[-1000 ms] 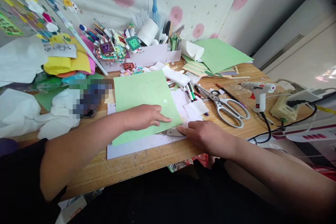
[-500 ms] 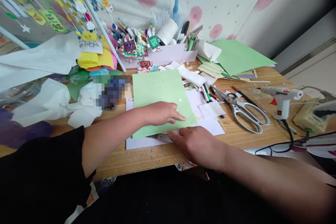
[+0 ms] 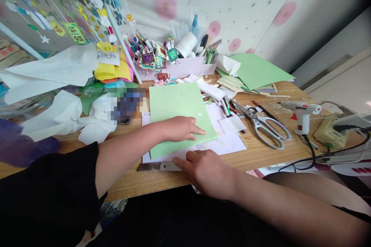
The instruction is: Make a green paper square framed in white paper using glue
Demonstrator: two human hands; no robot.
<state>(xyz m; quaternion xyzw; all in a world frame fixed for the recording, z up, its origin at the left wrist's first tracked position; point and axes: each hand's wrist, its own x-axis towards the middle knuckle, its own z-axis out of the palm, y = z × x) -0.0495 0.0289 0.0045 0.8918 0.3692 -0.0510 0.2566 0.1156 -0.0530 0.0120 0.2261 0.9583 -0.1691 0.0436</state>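
While the left hand (image 3: 181, 129) lies flat, fingers spread, on a pale green paper sheet (image 3: 176, 108) on the wooden worktop (image 3: 261, 154) | right hand (image 3: 207, 170), grip closed on a flat steel ruler (image 3: 158, 166) at the near edge | silver scissors (image 3: 261, 123) lie well apart.

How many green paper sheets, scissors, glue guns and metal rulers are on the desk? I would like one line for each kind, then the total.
Green paper sheets: 2, one under the left hand at, one at the back right
Scissors: 1
Glue guns: 1
Metal rulers, touched by the right hand: 1
Total: 5
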